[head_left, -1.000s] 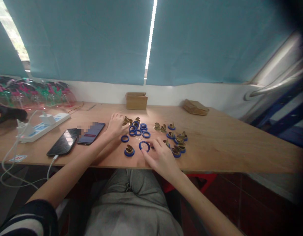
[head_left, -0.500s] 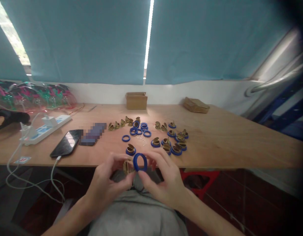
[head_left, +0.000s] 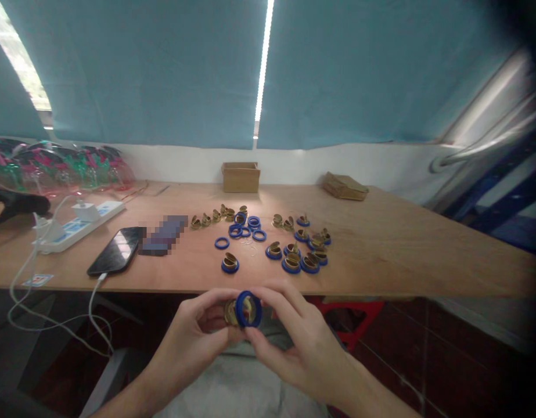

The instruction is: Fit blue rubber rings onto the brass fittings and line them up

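Observation:
Over my lap, just off the table's front edge, my left hand (head_left: 202, 328) pinches a brass fitting with a hinged flap (head_left: 230, 312). My right hand (head_left: 294, 331) grips a blue ring (head_left: 249, 309) by its rim, pressed against the fitting's side. Through the ring's opening some brass shows; how far the fitting sits inside I cannot tell. On the table lie loose blue rings (head_left: 222, 243), bare brass fittings (head_left: 205, 219) in a row behind them, and several brass fittings seated in blue rings (head_left: 310, 264) to the right. One more ringed fitting (head_left: 230, 263) stands near the front edge.
Two phones, one black (head_left: 117, 251) and one blurred out (head_left: 164, 235), lie at the left by a white power strip (head_left: 80, 226) with cables. A small cardboard box (head_left: 241, 177) and a folded brown packet (head_left: 345, 186) are at the back. Clear-wrapped bottles (head_left: 58, 165) stand far left.
My left hand has brought a brass fitting from the back of the table to my lap. My right hand has lifted the blue ring off the table, and the two parts have come together.

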{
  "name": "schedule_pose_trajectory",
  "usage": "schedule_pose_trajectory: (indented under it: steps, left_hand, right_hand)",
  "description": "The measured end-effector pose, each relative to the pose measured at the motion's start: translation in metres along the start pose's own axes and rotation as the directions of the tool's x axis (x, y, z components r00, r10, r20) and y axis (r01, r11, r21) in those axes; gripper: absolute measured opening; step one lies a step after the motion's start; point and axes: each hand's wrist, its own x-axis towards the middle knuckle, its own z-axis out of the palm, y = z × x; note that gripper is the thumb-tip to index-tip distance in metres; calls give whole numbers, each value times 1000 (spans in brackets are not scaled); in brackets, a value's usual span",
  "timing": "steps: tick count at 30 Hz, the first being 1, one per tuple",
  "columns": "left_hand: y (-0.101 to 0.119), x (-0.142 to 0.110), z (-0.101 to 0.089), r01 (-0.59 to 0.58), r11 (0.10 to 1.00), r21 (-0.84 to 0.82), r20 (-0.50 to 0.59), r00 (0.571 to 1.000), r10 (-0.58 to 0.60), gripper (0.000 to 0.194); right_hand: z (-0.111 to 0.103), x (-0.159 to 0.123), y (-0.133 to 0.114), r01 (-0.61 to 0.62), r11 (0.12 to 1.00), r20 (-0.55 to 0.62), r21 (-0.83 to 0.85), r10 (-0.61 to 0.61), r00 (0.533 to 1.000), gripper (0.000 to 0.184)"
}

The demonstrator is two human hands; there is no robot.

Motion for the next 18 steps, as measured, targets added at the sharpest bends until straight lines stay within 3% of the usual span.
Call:
schedule_pose_trajectory:
  steps: [7,11,15,18]
  left_hand:
    - [6,1,3,59,998,9,-10,998,-58,32]
    - [8,-3,2,51,998,27,49,997,-52,35]
    - [15,-7,-4,97,992,-87,142,986,-84,44]
    - [19,-7,-7,114,982,-150,147,985,-92,51]
  right_hand:
    - [-2,0,-3,82,997,-74,17,-80,994,40]
    - [5,-1,-2,13,1000,23,-15,-13,1000,38]
    - [6,0,2,-6,1000,68,9,6,998,43]
    - [3,0,2,-6,999,90,52,2,996,38]
